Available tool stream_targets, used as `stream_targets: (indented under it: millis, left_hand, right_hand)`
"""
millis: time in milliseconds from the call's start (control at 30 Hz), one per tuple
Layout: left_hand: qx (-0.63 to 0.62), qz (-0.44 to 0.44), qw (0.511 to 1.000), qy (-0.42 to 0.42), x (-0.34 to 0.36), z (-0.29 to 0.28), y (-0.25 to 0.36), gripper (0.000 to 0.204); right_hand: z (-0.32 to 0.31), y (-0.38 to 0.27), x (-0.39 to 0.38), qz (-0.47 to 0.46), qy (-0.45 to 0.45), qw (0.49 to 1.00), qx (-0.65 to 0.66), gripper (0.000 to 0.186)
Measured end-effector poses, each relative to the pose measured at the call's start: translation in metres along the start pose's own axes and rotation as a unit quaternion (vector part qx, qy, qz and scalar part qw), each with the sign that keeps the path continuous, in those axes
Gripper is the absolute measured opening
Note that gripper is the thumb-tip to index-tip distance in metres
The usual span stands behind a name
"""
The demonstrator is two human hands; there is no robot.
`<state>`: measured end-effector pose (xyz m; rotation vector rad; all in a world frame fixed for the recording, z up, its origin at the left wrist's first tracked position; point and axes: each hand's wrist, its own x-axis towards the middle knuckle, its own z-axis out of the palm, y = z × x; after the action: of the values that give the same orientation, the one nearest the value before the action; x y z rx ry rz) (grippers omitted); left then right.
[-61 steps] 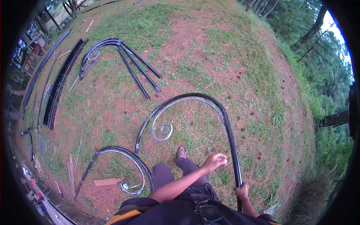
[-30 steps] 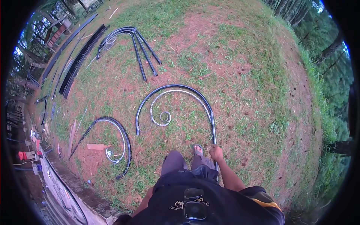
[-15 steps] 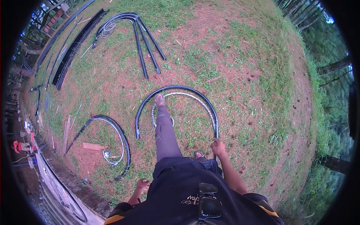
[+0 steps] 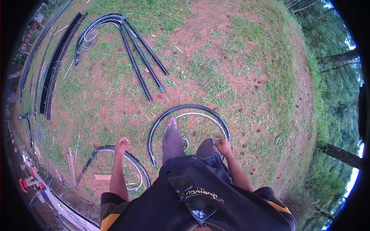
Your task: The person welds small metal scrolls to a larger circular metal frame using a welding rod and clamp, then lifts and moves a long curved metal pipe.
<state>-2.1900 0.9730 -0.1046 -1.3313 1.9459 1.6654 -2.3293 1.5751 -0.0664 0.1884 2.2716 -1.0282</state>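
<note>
My right hand [image 4: 222,146] hangs beside my bent right knee, overlapping the right end of a curved black pipe [image 4: 185,108] on the ground. Its fingers are curled; whether they hold anything is hidden. A pale, ribbed hose [image 4: 200,114] follows the inside of the pipe's bend. My left hand [image 4: 122,146] is out in front at left, fingers curled in, nothing visible in it. From above it overlaps another black hoop [image 4: 133,158] with a grey line along its inner side. My left foot [image 4: 172,122] is at the first pipe's arc.
Several bent black pipes [image 4: 133,54] lie farther ahead, with coiled thin line [image 4: 89,38] at their curve. Long black channels [image 4: 58,65] run along the left. A wooden board [image 4: 102,177] lies near the left hoop. Trees [image 4: 341,156] border the grass at right.
My left hand has risen forward from low beside my body. My right leg has come forward, its knee now bent near my right hand. The ground items sit lower in view.
</note>
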Motion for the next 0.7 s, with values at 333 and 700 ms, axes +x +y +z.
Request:
stream_targets:
  millis: [333, 700]
  left_hand:
    - [-0.028, 0.072, 0.991, 0.105, -0.001, 0.04, 0.102, 0.025]
    - [-0.074, -0.262, 0.959, 0.075, -0.243, 0.274, -0.04, 0.018]
  right_hand:
    - [-0.074, 0.022, 0.028, 0.08, -0.01, 0.99, -0.112, 0.044]
    - [-0.247, 0.049, 0.17, -0.013, -0.07, 0.994, -0.085, 0.042]
